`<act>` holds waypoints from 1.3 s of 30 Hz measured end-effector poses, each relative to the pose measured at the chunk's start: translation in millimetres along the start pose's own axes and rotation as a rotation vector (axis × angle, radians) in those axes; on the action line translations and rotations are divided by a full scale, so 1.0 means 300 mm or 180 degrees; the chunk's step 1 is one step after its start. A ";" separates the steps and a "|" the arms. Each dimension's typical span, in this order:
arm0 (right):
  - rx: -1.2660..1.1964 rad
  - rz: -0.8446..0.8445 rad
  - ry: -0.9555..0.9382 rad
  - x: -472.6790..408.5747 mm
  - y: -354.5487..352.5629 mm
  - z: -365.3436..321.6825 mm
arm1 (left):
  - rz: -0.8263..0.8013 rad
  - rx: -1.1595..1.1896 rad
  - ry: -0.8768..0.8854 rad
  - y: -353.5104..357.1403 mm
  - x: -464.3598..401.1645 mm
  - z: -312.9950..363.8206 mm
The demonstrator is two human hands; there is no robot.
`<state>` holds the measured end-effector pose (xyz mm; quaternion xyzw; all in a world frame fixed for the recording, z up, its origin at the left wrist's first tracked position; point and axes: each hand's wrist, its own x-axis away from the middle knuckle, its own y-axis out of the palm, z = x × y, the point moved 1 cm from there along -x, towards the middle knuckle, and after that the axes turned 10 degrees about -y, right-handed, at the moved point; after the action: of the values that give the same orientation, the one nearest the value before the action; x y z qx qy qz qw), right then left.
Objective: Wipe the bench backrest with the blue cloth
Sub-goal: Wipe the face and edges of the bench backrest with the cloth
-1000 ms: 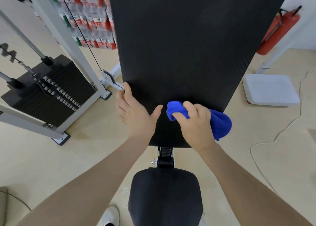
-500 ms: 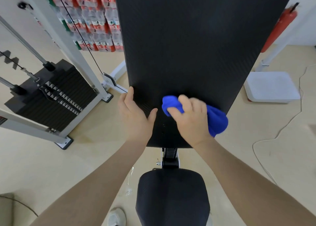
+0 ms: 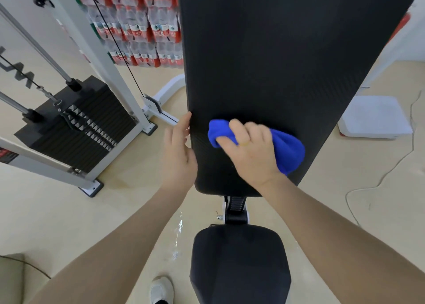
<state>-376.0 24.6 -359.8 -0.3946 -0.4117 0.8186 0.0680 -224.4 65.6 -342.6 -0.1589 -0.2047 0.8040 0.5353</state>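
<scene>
Backrest point(image 3: 276, 62) — a long black padded panel with a fine textured surface — runs from the top edge of the view down to its rounded lower end above the seat point(image 3: 239, 264). A black-and-white hinge bracket point(image 3: 235, 209) joins the two pads.

Cloth point(image 3: 287, 147): blue, bunched, lying on the lower part of the backrest, toward its right side. The right hand point(image 3: 249, 152) presses down on top of it, fingers curled over the bunched fabric and gripping it; a ring shows on one finger. Blue fabric protrudes past the fingertips on the left and past the heel of the hand on the right.

Left hand point(image 3: 179, 152): held at the left edge of the backrest, fingers straight and relaxed, holding nothing. The fingertips touch or nearly touch the pad edge; exact contact cannot be determined because of motion blur.

Surroundings:
- Weight stack point(image 3: 76, 126), black, on a white frame point(image 3: 110, 69) with a cable, stands on the floor point(image 3: 92, 223) to the left.
- Shrink-wrapped bottle packs point(image 3: 142, 25) are stacked behind the frame.
- White flat box point(image 3: 374, 117) lies on the floor to the right, with a thin cord point(image 3: 391, 172) trailing near it.
- Shoe point(image 3: 161, 290), white, is visible at the bottom edge — just left of the seat.
- Small wet patch point(image 3: 178, 234) glints on the floor between the forearms.
</scene>
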 end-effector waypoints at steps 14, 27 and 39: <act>-0.0176 0.0313 0.0418 -0.137 -0.001 -0.039 | -0.0107 0.0251 -0.0148 -0.047 -0.025 -0.020; 0.0011 0.0313 0.0121 -0.260 -0.029 -0.049 | -0.0332 0.1247 -0.0759 -0.094 -0.093 -0.014; -0.0117 -0.0102 -0.0306 -0.119 -0.006 -0.091 | -0.0524 0.1005 -0.0536 -0.094 -0.099 -0.046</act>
<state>-332.9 27.1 -346.9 -0.3493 -0.4358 0.8277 0.0539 -184.1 49.9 -339.2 0.0121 -0.1324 0.7901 0.5984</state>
